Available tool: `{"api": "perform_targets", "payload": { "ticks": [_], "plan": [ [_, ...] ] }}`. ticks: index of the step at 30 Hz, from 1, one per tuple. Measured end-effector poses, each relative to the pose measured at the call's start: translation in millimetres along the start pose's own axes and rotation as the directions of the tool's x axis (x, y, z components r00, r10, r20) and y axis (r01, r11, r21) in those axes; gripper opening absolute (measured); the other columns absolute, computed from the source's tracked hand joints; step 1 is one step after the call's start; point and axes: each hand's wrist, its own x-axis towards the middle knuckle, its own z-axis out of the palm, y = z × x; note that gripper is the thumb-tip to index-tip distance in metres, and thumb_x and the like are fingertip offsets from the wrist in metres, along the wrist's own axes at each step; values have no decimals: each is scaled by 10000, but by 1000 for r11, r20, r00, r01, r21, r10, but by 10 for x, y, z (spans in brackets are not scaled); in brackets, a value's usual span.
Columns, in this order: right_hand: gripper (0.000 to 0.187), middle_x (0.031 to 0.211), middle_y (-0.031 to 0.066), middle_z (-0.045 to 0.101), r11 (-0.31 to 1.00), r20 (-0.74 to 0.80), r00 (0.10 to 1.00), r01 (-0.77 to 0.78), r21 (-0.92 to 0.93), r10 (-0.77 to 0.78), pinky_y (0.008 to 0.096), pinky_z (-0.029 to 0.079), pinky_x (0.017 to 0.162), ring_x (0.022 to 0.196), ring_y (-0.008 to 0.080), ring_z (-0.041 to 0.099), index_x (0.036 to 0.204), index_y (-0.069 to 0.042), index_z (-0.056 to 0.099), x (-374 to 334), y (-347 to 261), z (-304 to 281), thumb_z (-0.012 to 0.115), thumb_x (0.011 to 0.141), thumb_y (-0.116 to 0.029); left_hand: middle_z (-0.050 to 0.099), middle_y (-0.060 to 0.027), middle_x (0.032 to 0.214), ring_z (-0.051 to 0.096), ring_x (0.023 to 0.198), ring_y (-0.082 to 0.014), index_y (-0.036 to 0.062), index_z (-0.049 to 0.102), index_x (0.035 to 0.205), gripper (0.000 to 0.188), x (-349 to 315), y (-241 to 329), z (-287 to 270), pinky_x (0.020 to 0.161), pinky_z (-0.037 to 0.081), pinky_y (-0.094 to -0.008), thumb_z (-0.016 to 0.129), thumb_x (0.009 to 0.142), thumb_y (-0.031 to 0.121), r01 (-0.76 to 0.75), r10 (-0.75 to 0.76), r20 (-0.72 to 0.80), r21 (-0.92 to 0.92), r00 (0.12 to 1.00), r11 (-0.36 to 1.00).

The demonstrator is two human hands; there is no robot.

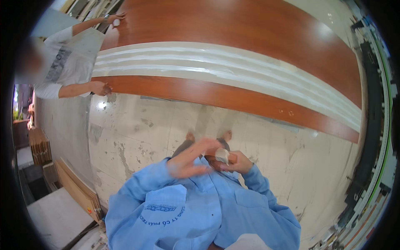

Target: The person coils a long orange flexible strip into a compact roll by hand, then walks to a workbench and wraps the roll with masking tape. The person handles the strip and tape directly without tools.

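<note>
In front of my blue work jacket, my right hand (239, 162) is closed around a small roll of tape (222, 155), pale with a brownish side. My left hand (191, 159) is just to the left of it, smeared by motion, thumb and fingers spread apart. Whether its fingertips touch the roll is hard to tell. Beyond both hands lies a long board (233, 21) with a reddish-brown wood-grain face. A whitish band with shiny lengthwise strips (196, 62) runs along it, and a narrow brown strip (208, 93) forms the near side.
At the far left, a co-worker (68, 62) reaches over the board's end, one hand (114, 18) beside a small white object (116, 22). Brown panels (77, 187) lean at the lower left. A long dark rail (366, 121) stands along the right. The pale floor (137, 129) is scuffed.
</note>
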Motion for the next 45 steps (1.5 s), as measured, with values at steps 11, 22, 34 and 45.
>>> {"api": "perform_targets", "payload": {
  "ticks": [11, 22, 34, 45],
  "plan": [
    [503, 879, 32, 654, 971, -15, 992, 121, -205, -127, 294, 503, 688, 793, 130, 626, 1264, 27, 637, 1, -158, 1409, 812, 837, -173, 621, -148, 1023, 599, 908, -312, -23, 640, 1126, 302, -1812, 716, 148, 777, 486, -390, 622, 1024, 261, -278, 429, 394, -386, 813, 880],
    [448, 979, 69, 653, 589, -108, 984, -6, -808, -139, 327, 505, 740, 857, 191, 629, 1300, -83, 623, 1599, 461, 1800, 728, 882, -204, 620, -128, 1044, 606, 918, -294, 11, 667, 1086, 152, -3297, 407, 148, 800, 492, -357, 628, 991, 124, -420, 512, 228, -352, 828, 837],
    [514, 1124, 56, 628, -433, 99, 531, -552, -713, -841, 479, 378, 984, 1097, 249, 553, 1150, -112, 618, 2698, -415, 436, 831, 748, -353, 641, -130, 1024, 619, 897, -312, 11, 692, 1055, 165, -3118, 577, 424, 772, 510, -378, 684, 892, 29, -487, 536, 92, -311, 839, 816],
    [723, 1319, 48, 568, -394, 141, 548, -378, -838, -825, 501, 365, 1028, 1298, 283, 474, 1279, -140, 586, 2531, -328, 229, 891, 667, -373, 673, -137, 1021, 639, 878, -311, 5, 740, 1007, 217, -2533, 718, 474, 742, 524, -385, 600, 1012, 171, -468, 498, 68, -254, 864, 846]
  ]
}}
